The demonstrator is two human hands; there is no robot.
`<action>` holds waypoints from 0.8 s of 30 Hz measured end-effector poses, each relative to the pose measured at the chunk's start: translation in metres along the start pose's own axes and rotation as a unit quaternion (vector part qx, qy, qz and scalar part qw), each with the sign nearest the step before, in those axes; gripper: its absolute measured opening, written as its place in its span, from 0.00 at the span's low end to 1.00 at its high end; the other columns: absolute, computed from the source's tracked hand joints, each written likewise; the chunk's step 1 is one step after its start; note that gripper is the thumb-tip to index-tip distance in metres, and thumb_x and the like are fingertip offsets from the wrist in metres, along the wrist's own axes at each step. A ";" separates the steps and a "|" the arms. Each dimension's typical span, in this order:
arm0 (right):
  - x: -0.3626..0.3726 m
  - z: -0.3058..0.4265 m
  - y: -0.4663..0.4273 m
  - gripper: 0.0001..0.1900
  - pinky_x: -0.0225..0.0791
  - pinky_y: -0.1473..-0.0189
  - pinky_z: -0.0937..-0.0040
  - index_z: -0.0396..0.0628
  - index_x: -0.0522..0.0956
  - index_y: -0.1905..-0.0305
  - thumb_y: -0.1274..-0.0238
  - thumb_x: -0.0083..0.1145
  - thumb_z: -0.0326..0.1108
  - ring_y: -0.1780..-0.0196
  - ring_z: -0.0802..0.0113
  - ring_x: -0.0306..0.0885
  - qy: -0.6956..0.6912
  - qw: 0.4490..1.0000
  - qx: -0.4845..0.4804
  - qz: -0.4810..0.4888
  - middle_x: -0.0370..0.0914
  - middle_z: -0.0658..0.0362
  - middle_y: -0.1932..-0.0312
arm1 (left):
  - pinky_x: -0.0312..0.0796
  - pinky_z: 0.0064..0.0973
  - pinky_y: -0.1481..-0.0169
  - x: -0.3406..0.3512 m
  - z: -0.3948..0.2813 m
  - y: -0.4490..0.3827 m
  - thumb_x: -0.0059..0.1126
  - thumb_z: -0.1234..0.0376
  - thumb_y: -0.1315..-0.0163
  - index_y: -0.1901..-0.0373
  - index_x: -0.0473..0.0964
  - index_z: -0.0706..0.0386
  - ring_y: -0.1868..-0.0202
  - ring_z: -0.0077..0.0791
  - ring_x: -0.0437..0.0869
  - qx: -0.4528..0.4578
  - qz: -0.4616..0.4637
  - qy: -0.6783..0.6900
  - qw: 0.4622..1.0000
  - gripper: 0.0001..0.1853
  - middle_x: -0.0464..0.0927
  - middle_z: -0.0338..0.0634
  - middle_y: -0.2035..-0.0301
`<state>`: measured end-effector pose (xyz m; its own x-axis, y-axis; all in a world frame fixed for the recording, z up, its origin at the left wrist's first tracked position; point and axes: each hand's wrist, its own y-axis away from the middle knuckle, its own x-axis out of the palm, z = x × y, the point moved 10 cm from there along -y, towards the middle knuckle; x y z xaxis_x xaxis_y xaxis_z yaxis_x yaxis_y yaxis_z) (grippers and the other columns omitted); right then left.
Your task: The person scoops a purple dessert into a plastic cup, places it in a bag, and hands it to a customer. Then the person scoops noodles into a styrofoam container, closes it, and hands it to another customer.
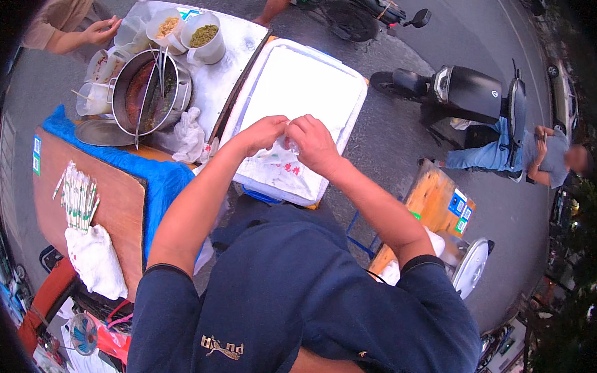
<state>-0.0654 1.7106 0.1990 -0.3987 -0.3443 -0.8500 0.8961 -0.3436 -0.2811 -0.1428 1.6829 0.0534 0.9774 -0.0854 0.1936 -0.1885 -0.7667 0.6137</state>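
My left hand (264,134) and my right hand (310,140) meet over the near half of a white lidded box (298,85). Between their fingers they pinch a thin clear plastic bag (279,153), whose lower part hangs over the lid. Beneath it, white plastic with red print (290,172) lies on the box. Left of the box stands a divided steel pot (144,96) with red broth on one side and darker broth with greens on the other. Metal utensils rest across its divider. A crumpled white cloth (189,136) lies beside the pot.
Plastic jugs of toppings (204,39) stand behind the pot. Wrapped chopsticks (80,198) and a white bundle (97,260) lie on a brown board (122,206). Another person's hand (103,32) is at the upper left. A wooden table (438,194), a scooter (468,86) and a person sitting are at the right.
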 end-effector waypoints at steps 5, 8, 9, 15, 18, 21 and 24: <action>-0.007 -0.015 0.029 0.11 0.72 0.51 0.60 0.45 0.77 0.64 0.48 0.72 0.27 0.52 0.53 0.76 -0.056 0.974 0.162 -0.148 0.76 0.55 0.60 | 0.66 0.20 0.63 0.001 -0.019 0.029 0.62 0.61 0.30 0.47 0.79 0.53 0.59 0.17 0.75 0.042 -0.051 0.111 0.992 0.13 0.79 0.31 0.60; 0.000 -0.027 0.067 0.10 0.72 0.51 0.68 0.43 0.79 0.65 0.40 0.74 0.32 0.54 0.62 0.78 -0.164 0.919 0.290 -0.210 0.78 0.60 0.63 | 0.71 0.21 0.58 -0.011 -0.001 0.038 0.65 0.66 0.32 0.46 0.78 0.55 0.55 0.18 0.80 0.066 -0.103 0.173 0.977 0.14 0.81 0.34 0.58; 0.016 -0.042 0.088 0.10 0.72 0.53 0.69 0.43 0.80 0.64 0.39 0.73 0.32 0.56 0.64 0.78 -0.214 0.887 0.355 -0.202 0.77 0.61 0.65 | 0.72 0.21 0.57 -0.017 0.006 0.041 0.64 0.67 0.31 0.46 0.78 0.55 0.54 0.18 0.81 0.081 -0.117 0.195 0.970 0.14 0.82 0.34 0.57; 0.110 -0.112 0.198 0.11 0.66 0.67 0.75 0.46 0.80 0.67 0.36 0.72 0.37 0.71 0.79 0.68 -0.443 0.641 0.611 -0.144 0.74 0.69 0.75 | 0.77 0.21 0.54 -0.082 0.095 0.028 0.65 0.76 0.34 0.47 0.78 0.57 0.57 0.24 0.84 0.062 -0.262 0.310 0.912 0.15 0.82 0.36 0.59; 0.131 -0.121 0.214 0.10 0.69 0.65 0.75 0.47 0.80 0.62 0.34 0.70 0.38 0.66 0.78 0.72 -0.464 0.580 0.659 -0.123 0.78 0.68 0.69 | 0.77 0.21 0.54 -0.083 0.112 0.014 0.65 0.74 0.32 0.52 0.79 0.59 0.60 0.24 0.83 0.065 -0.269 0.360 0.891 0.09 0.81 0.36 0.61; 0.104 -0.118 0.196 0.10 0.74 0.59 0.73 0.46 0.81 0.55 0.32 0.68 0.38 0.60 0.75 0.78 -0.497 0.571 0.634 -0.157 0.80 0.66 0.63 | 0.76 0.21 0.54 -0.064 0.044 0.029 0.65 0.70 0.32 0.52 0.79 0.58 0.59 0.24 0.83 0.129 -0.233 0.294 0.918 0.09 0.82 0.36 0.60; 0.069 -0.097 0.155 0.11 0.76 0.53 0.71 0.46 0.81 0.49 0.29 0.65 0.37 0.54 0.73 0.79 -0.546 0.580 0.581 -0.166 0.80 0.64 0.57 | 0.73 0.21 0.56 -0.045 0.001 0.036 0.67 0.66 0.32 0.56 0.80 0.59 0.61 0.19 0.81 0.182 -0.196 0.137 0.954 0.08 0.82 0.35 0.63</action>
<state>0.0644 1.7187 0.0531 -0.9661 -0.2216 0.1327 0.2513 -0.6874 0.6815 -0.1933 1.6588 0.0659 0.8951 0.3837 0.2271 0.2800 -0.8801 0.3834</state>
